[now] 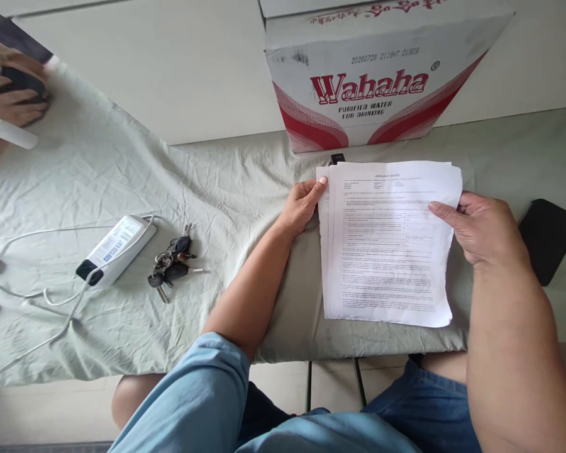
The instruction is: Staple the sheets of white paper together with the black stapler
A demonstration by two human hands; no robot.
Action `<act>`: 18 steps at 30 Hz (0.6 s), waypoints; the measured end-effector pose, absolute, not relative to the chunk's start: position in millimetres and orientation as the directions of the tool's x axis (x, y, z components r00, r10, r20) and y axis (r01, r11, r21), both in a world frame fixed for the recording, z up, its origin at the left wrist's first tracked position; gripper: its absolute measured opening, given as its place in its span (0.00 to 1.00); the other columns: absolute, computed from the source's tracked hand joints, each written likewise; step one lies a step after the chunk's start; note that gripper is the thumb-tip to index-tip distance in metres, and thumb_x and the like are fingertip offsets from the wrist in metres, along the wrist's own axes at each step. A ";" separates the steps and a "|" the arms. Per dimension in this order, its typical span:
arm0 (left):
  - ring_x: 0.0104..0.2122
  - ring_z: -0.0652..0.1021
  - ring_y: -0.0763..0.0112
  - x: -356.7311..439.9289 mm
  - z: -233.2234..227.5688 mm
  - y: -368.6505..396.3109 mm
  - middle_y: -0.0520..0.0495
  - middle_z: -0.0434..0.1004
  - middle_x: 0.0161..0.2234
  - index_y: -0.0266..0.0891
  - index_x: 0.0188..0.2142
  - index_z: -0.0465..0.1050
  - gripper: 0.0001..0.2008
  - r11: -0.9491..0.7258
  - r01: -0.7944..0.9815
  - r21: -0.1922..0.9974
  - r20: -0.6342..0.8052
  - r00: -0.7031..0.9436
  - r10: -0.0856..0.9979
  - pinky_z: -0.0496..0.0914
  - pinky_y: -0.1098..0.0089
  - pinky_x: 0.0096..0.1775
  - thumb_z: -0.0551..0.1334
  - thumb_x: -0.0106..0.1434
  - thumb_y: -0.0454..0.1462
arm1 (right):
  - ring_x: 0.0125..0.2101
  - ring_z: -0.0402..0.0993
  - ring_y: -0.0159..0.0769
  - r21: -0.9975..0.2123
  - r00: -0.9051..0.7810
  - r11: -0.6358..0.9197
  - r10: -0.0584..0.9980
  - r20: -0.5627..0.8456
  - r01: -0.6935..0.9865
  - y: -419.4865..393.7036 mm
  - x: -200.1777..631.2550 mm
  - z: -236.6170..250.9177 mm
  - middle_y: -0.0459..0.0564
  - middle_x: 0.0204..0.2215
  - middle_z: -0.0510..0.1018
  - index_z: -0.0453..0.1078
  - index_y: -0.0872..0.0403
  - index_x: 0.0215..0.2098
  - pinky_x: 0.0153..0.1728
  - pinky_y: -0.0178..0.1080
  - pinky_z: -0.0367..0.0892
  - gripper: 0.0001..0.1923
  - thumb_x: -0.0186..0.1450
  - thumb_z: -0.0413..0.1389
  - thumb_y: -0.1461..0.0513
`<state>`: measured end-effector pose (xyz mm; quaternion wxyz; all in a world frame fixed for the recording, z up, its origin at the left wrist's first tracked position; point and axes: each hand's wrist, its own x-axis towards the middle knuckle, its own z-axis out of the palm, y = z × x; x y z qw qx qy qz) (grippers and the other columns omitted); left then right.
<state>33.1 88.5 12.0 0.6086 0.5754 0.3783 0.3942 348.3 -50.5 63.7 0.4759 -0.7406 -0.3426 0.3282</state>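
Note:
A few printed paper sheets (391, 251) are held up above the cloth-covered table, roughly stacked with their left edges slightly fanned. My left hand (303, 204) pinches the left edge near the top, thumb on the front and fingers behind. On the opposite side, my right hand (483, 223) grips the right edge, its thumb lying on the print and its other fingers hidden behind the paper. The top sheet carries a heading and dense lines of text. A small black object (338, 158) shows partly behind the sheets' top edge.
A white and red Wahaha water carton (372, 94) stands behind the papers. A dark phone-like slab (549, 241) lies at right. Keys (172, 261) and a white power bank-like box (117, 250) with a cable (66, 322) lie left. Another person's hand (16, 104) is at upper left.

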 end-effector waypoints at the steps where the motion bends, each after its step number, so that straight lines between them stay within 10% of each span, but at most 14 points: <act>1: 0.28 0.79 0.67 32.8 11.2 88.8 0.46 0.84 0.29 0.42 0.30 0.78 0.39 0.034 -0.050 0.998 -0.010 0.419 0.908 0.74 0.64 0.31 0.74 0.62 0.75 | 0.38 0.84 0.44 -0.926 0.544 -0.313 0.825 -0.155 0.211 -50.7 348.2 63.3 0.49 0.37 0.92 0.90 0.49 0.39 0.40 0.46 0.79 0.21 0.51 0.79 0.48; 12: 0.37 0.90 0.60 32.8 7.8 90.6 0.42 0.94 0.39 0.40 0.39 0.88 0.33 0.111 -0.122 0.986 -0.050 0.418 0.907 0.85 0.62 0.41 0.87 0.53 0.64 | 0.24 0.54 0.31 -0.849 0.657 -0.384 0.751 -0.060 0.362 -51.2 346.8 82.0 0.40 0.19 0.61 0.72 0.49 0.24 0.24 0.39 0.51 0.15 0.61 0.69 0.53; 18: 0.40 0.92 0.55 31.8 8.4 88.8 0.43 0.94 0.40 0.42 0.42 0.87 0.33 0.146 -0.181 0.973 -0.057 0.421 0.905 0.87 0.59 0.44 0.86 0.54 0.64 | 0.28 0.69 0.34 -0.870 0.668 -0.407 0.733 -0.129 0.278 -48.7 350.4 74.5 0.44 0.26 0.80 0.82 0.50 0.31 0.28 0.38 0.62 0.10 0.57 0.71 0.54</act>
